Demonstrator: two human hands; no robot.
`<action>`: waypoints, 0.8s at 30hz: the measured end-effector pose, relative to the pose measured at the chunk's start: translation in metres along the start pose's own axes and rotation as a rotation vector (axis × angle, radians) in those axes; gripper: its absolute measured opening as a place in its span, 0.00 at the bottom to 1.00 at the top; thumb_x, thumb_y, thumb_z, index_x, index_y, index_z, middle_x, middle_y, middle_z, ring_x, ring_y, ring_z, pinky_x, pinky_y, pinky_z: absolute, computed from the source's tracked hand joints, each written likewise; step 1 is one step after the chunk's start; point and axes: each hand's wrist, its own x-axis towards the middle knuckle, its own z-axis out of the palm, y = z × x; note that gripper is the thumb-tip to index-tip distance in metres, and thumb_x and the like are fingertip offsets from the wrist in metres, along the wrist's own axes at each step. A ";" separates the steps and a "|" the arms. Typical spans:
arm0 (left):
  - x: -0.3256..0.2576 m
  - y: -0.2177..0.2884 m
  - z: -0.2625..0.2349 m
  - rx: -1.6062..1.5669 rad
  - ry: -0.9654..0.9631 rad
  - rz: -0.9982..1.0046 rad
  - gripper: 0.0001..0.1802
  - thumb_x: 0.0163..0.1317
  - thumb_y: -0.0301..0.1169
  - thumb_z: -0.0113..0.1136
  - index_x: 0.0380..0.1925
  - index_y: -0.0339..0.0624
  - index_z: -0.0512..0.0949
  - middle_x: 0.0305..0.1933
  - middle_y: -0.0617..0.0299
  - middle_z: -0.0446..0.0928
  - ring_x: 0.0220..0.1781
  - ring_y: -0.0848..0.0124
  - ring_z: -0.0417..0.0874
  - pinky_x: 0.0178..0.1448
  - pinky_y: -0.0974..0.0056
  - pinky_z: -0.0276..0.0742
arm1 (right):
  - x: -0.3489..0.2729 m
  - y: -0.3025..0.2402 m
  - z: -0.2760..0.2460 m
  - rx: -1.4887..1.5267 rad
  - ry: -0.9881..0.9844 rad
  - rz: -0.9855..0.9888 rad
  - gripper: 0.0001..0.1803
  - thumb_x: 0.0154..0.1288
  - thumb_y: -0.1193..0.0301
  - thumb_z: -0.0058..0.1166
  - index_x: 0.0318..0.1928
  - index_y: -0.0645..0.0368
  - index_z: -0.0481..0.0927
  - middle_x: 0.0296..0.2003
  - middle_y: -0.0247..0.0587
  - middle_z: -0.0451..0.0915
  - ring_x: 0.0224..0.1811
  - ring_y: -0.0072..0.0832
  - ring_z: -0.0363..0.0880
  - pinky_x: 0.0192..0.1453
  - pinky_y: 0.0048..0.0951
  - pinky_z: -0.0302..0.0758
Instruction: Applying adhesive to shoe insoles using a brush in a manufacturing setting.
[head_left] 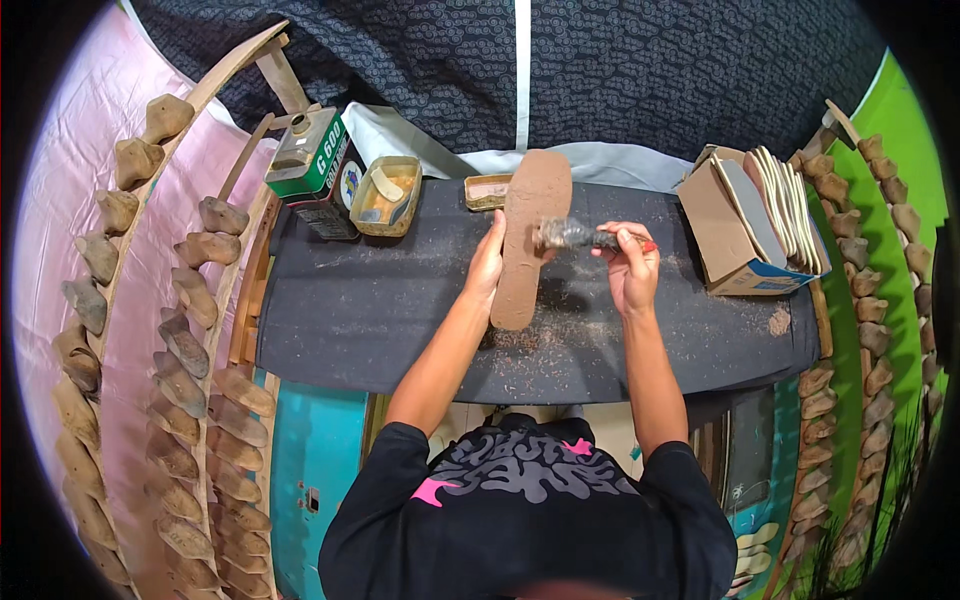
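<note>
**Brush against a brown sole at the dark worktable**

Nearest, the left hand [487, 262] grips the long edge of one flat, matte brown shoe sole [530, 235], its fingers curled around the side. The sole lies lengthwise over the middle of the worktable [340, 320], toe toward the far edge. The right hand [630, 265] is closed around the red handle of one brush [578, 236], whose dark, blurred bristles meet the sole's right side. The table's dark, grainy top is speckled with fine brown dust near its front edge.

Farther back, at the far left corner, stand one green rectangular tin [315, 165] and one shallow tray [387, 195]; a second, smaller tray [486, 191] sits beside the sole's toe. At the right edge, one open cardboard box [730, 235] holds a stack of thin pale insoles [785, 205], too tightly packed to count.
</note>
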 end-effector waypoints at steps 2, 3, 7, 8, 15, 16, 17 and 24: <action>0.001 -0.003 0.000 0.010 -0.010 0.004 0.33 0.69 0.54 0.36 0.58 0.35 0.65 0.52 0.49 0.75 0.48 0.61 0.82 0.50 0.59 0.81 | 0.000 0.003 0.005 0.005 0.075 0.009 0.06 0.65 0.77 0.48 0.36 0.67 0.76 0.36 0.50 0.79 0.36 0.31 0.79 0.36 0.33 0.81; 0.001 -0.003 -0.001 0.019 -0.014 0.007 0.33 0.69 0.54 0.37 0.58 0.35 0.65 0.52 0.49 0.75 0.48 0.61 0.82 0.50 0.58 0.81 | -0.004 0.004 0.004 0.004 0.074 0.009 0.06 0.65 0.77 0.48 0.36 0.67 0.76 0.36 0.50 0.79 0.36 0.31 0.79 0.36 0.33 0.81; -0.001 0.003 0.004 0.071 -0.063 -0.087 0.33 0.70 0.55 0.34 0.60 0.38 0.63 0.54 0.47 0.74 0.48 0.61 0.80 0.50 0.60 0.81 | -0.016 0.004 -0.010 -0.057 -0.196 0.202 0.05 0.64 0.77 0.48 0.35 0.66 0.77 0.36 0.50 0.79 0.36 0.31 0.80 0.32 0.29 0.80; -0.001 0.004 0.003 0.072 -0.061 -0.085 0.33 0.70 0.55 0.34 0.60 0.38 0.63 0.54 0.47 0.74 0.48 0.61 0.80 0.50 0.60 0.81 | -0.012 -0.003 -0.013 -0.063 -0.245 0.206 0.05 0.64 0.77 0.48 0.35 0.66 0.77 0.36 0.50 0.79 0.36 0.31 0.80 0.32 0.29 0.80; 0.004 0.001 -0.006 -0.016 -0.112 -0.059 0.33 0.70 0.53 0.36 0.60 0.35 0.63 0.52 0.41 0.74 0.46 0.60 0.82 0.48 0.61 0.82 | -0.014 0.000 -0.006 -0.050 -0.024 0.111 0.05 0.63 0.76 0.49 0.35 0.65 0.76 0.34 0.49 0.79 0.37 0.32 0.79 0.34 0.31 0.81; 0.004 0.002 -0.004 -0.089 -0.188 -0.110 0.32 0.70 0.52 0.37 0.58 0.33 0.65 0.52 0.44 0.74 0.48 0.59 0.81 0.47 0.61 0.82 | -0.021 0.004 -0.010 -0.040 -0.102 0.165 0.05 0.63 0.76 0.49 0.34 0.66 0.76 0.34 0.50 0.79 0.37 0.32 0.79 0.33 0.31 0.81; 0.003 0.003 0.000 -0.090 -0.188 -0.108 0.32 0.70 0.52 0.37 0.58 0.33 0.65 0.52 0.44 0.74 0.48 0.59 0.81 0.47 0.61 0.82 | -0.026 0.005 -0.010 -0.028 -0.185 0.223 0.05 0.62 0.77 0.49 0.34 0.66 0.76 0.34 0.51 0.79 0.36 0.33 0.79 0.33 0.31 0.81; 0.002 0.000 0.000 -0.023 -0.109 -0.083 0.33 0.70 0.53 0.35 0.59 0.35 0.64 0.53 0.44 0.73 0.48 0.61 0.81 0.49 0.63 0.82 | -0.010 -0.002 -0.002 -0.017 -0.017 0.042 0.05 0.62 0.76 0.49 0.35 0.67 0.75 0.33 0.51 0.79 0.31 0.33 0.79 0.31 0.32 0.79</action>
